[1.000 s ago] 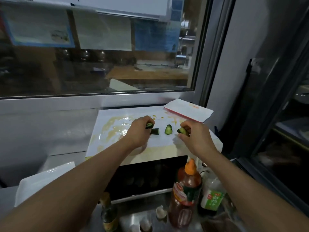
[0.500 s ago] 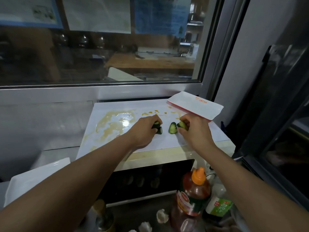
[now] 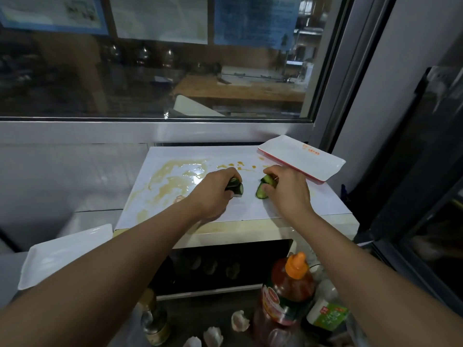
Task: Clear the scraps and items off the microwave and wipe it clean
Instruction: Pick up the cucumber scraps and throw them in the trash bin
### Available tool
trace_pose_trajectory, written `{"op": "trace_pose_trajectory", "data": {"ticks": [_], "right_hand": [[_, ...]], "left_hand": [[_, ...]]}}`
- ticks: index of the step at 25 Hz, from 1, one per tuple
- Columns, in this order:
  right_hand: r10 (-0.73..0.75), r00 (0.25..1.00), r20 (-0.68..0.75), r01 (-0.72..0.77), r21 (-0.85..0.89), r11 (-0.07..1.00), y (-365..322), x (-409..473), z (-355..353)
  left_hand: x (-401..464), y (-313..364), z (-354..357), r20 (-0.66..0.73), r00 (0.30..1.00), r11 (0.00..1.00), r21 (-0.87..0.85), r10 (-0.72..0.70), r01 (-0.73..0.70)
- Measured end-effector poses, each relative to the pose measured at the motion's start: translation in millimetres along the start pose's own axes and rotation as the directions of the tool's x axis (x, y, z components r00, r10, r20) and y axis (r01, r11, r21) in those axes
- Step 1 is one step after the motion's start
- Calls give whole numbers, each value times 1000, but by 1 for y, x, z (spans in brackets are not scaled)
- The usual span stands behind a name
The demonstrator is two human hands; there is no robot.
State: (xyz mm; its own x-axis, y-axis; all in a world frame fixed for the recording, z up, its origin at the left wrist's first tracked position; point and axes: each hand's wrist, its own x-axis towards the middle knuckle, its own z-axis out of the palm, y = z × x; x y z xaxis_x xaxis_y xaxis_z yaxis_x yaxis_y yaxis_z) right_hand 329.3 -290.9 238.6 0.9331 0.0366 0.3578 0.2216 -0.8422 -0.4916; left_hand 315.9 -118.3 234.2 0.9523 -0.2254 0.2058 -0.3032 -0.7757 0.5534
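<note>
The microwave (image 3: 288,229) stands under the window, its white top smeared with a yellowish sauce spill (image 3: 172,179) on the left half. My left hand (image 3: 213,194) grips cucumber pieces (image 3: 236,187) near the middle of the top. My right hand (image 3: 288,194) pinches more cucumber pieces (image 3: 263,187) just to the right, one slice still touching the surface. A white rectangular plate with a red rim (image 3: 300,160) lies on the top's back right corner.
In front of the microwave stand a sauce bottle with an orange cap (image 3: 288,294), a green-labelled bottle (image 3: 325,314) and a dark bottle (image 3: 152,319), with garlic cloves (image 3: 239,320) among them. A white tray (image 3: 62,254) lies to the left. A dark glass door (image 3: 426,171) is on the right.
The middle cucumber slice that lay free between my hands is now at my right hand's fingers. My left hand has gathered its pieces closer. The camera has moved nearer.
</note>
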Motion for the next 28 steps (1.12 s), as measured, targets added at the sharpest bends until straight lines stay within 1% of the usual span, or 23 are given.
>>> {"op": "trace_pose_trajectory", "data": {"ticks": [5,10,18,22,28], "right_hand": [[-24,998,55,24,4,1000,-1,6,11],[-42,995,94,42,9,999,0,3,21],[-119,973,197,124,-15,992,5,-3,19],[-151,967,204,153,8,988,8,-6,16],[-133,969,210,121,68,990,10,-8,4]], "left_hand": [[-14,2,-21,-53,997,996,-75,-57,53],[-22,4,-24,-48,994,993,-69,-94,91],[-26,11,-19,-79,991,993,-53,-107,103],[-26,11,-18,-80,988,991,-39,-129,126],[-29,19,-17,-70,985,987,-40,-155,153]]}}
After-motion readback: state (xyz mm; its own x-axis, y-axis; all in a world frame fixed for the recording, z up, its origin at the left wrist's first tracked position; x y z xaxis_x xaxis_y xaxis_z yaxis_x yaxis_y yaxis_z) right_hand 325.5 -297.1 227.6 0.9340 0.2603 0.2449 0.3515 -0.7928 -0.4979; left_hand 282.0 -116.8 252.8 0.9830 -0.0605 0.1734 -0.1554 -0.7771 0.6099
